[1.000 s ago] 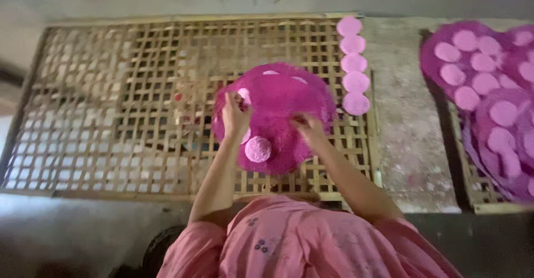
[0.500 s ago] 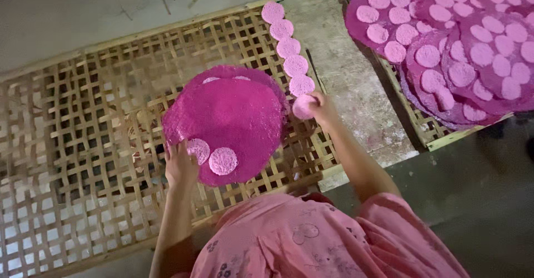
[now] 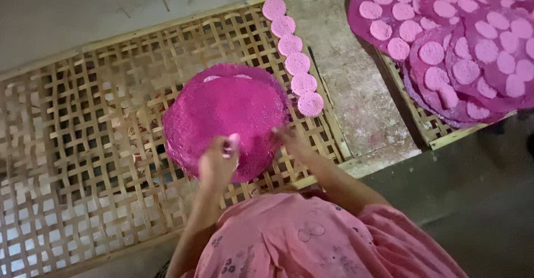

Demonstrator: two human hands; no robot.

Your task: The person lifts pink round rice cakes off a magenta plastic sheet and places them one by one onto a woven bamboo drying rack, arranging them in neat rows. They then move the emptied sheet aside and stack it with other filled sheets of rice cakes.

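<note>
Both small discs have left the magenta tray; left hand now pinches one pale pink disc over the tray's near edge, right hand blurred alongside, grip unclear.

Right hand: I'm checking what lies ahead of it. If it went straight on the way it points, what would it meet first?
The right hand already rests at the magenta round mat; straight on, probably more mat, depth unclear.

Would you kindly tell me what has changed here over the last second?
The two small discs are gone from the magenta sheet; the left hand now pinches one. The right hand came back from the disc row to the sheet's edge. The bamboo rack is unchanged.
</note>
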